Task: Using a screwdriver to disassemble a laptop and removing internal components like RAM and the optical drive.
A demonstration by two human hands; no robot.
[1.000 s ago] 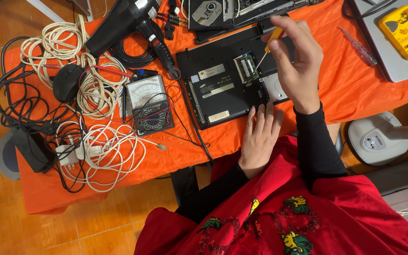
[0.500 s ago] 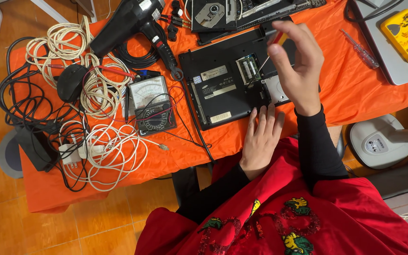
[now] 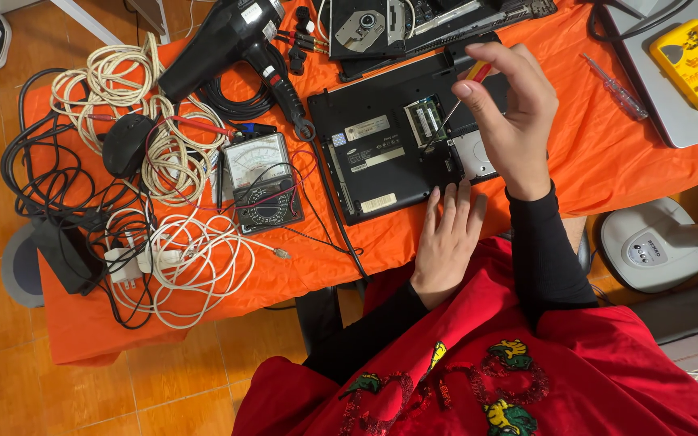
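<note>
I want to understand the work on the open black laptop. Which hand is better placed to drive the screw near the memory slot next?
Probably the right hand: it holds the small screwdriver, whose tip points into the open bay of the laptop. The left hand lies flat at the laptop's near edge, steadying it.

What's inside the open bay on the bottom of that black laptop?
In the black laptop, a green memory module and a silver drive show; the right hand and its screwdriver cover the rest.
</note>
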